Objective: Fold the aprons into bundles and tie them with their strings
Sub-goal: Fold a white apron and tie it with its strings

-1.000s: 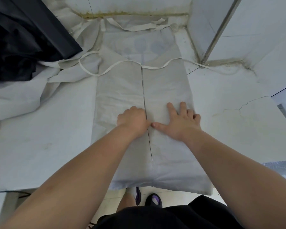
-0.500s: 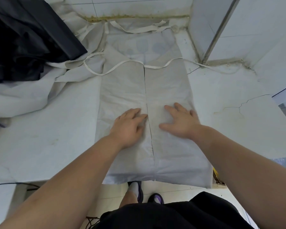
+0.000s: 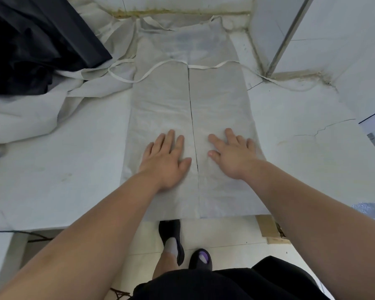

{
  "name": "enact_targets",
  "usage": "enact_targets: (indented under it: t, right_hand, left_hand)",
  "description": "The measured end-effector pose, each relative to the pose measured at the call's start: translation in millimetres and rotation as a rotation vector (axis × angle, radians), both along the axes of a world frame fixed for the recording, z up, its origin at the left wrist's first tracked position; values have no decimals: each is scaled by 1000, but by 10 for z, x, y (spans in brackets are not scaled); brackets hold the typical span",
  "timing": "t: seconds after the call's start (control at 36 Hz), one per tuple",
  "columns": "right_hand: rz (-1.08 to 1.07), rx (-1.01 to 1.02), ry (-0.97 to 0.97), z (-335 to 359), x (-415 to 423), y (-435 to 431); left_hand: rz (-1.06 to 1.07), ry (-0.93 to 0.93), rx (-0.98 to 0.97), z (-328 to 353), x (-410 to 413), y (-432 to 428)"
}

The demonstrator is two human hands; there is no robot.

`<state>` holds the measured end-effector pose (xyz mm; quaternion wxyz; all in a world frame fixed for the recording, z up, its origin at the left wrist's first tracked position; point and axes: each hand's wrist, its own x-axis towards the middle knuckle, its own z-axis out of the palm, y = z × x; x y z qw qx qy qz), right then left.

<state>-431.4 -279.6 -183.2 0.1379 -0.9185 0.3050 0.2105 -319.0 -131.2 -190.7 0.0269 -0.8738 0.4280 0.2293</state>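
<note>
A pale grey apron (image 3: 188, 100) lies flat on the white table (image 3: 52, 169), both sides folded in so their edges meet along a centre seam. Its bib end points at the far wall. A white waist string (image 3: 143, 75) crosses the apron near the bib and loops off to the left; the other end trails right toward the wall corner. My left hand (image 3: 166, 158) lies flat, fingers spread, on the left flap. My right hand (image 3: 232, 153) presses flat on the right flap. The apron's near hem hangs at the table edge.
A heap of more pale aprons (image 3: 30, 109) lies at the left, under a black cloth (image 3: 30, 46). A wall corner with a metal strip (image 3: 286, 37) stands at the back right. The tabletop (image 3: 312, 135) is cracked on the right. My feet show below the table edge.
My left hand has uncurled from a fist to a flat palm. Both hands have slid apart from the centre seam, each outward across its own flap.
</note>
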Motion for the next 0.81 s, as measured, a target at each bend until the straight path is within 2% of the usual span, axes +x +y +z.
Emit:
enact_targets:
  t: [0.22,0.31,0.36,0.42,0.53,0.64,0.81]
  right_hand:
    - [-4,60,-67,-63,64,-133]
    - [-19,69,-171,-48,21,-152]
    - [-12,47,-227,-14,-47,-147]
    - [5,28,-286,10,-149,-93]
    - [-130,-74,-529,32,-370,-41]
    - [-238,-112,-442,53,-529,-88]
    - [-369,-91,-395,110,-711,-60]
  left_hand:
    - [15,-36,-103,-125,152,-111]
    - [46,30,-292,-115,142,-75]
    - [136,119,-483,-68,134,-23]
    - [228,169,-592,-8,125,67]
    - [343,74,-623,102,114,305]
    - [500,-2,-488,137,107,489]
    - [631,76,-441,129,39,735]
